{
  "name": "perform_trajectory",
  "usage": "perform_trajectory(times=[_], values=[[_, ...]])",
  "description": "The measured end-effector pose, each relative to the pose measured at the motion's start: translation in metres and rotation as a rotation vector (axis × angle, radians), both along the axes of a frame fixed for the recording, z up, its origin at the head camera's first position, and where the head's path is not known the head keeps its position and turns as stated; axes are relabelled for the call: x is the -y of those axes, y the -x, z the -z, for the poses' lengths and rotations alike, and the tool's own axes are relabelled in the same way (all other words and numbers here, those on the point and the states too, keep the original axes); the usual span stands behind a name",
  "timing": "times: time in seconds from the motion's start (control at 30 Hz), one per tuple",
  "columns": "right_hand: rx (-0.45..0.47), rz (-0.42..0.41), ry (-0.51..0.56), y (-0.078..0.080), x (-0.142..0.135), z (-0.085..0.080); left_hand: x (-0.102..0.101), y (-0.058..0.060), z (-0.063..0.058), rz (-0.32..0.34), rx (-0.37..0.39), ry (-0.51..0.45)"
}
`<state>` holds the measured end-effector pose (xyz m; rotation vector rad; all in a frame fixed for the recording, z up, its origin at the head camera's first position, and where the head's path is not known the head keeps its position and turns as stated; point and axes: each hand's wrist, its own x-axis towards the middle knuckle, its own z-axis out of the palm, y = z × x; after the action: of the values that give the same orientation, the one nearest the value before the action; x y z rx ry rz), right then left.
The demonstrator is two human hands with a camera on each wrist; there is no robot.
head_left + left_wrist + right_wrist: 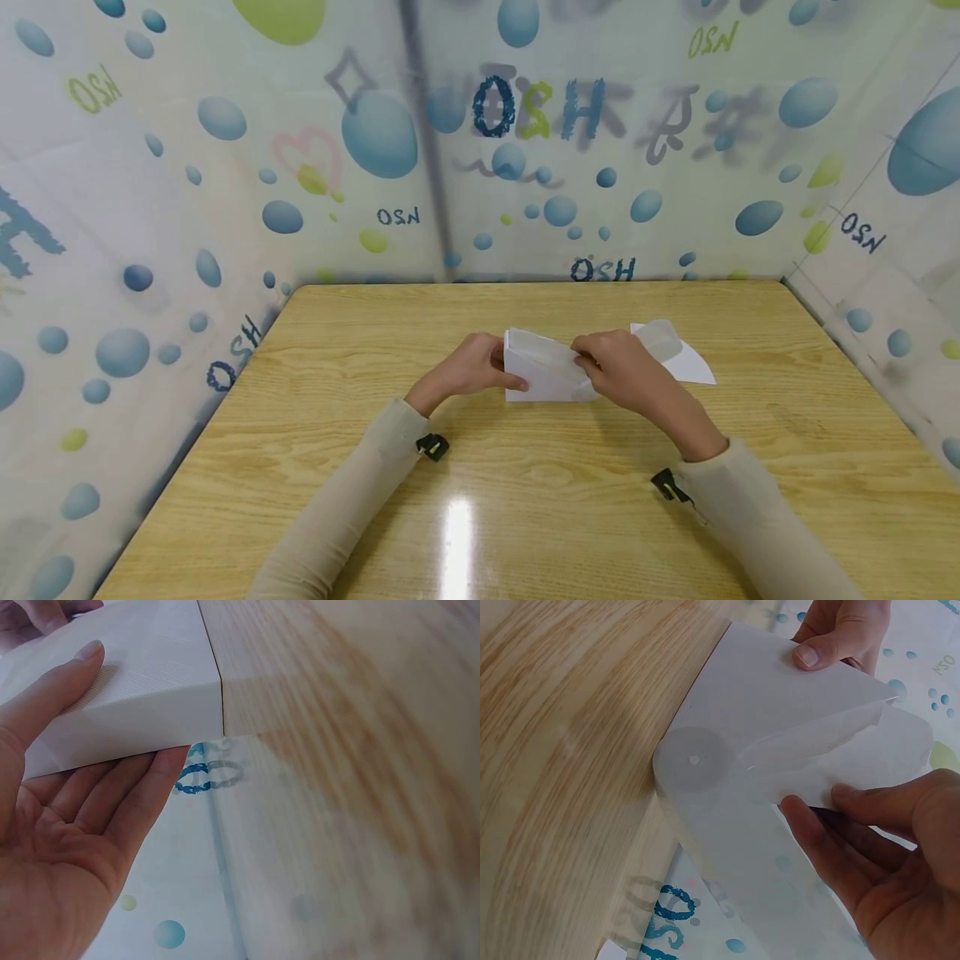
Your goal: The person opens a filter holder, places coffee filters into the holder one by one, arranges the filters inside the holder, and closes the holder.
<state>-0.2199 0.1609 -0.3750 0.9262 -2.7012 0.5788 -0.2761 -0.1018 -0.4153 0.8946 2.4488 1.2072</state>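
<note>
A flat white box (pixel 543 382) with a finely textured face is held up over the wooden table, tilted. My left hand (pixel 477 364) grips its left end, thumb on the face and fingers underneath. At the other end my right hand (pixel 621 371) pinches the edge of a thin white sheet (pixel 904 742) between thumb and fingertips. A translucent film (pixel 772 859) stretches from the box's corner down past the right fingers. A round translucent patch with a small white dot (pixel 694 760) shows on that corner.
White paper (pixel 692 365) with a rounded translucent end piece (pixel 660 340) shows behind the right hand. The wooden table (pixel 525 492) runs back to a patterned curtain (pixel 480 192) with blue and green spots. Each cuff carries a small black clip (pixel 432 447).
</note>
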Motion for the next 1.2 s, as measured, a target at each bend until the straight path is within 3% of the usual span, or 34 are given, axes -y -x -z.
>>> perform_trajectory(times=[1.2], values=[[0.07, -0.042, -0.057, 0.0011, 0.0059, 0.006, 0.0, -0.0006, -0.0004, -0.003, -0.01, 0.01]])
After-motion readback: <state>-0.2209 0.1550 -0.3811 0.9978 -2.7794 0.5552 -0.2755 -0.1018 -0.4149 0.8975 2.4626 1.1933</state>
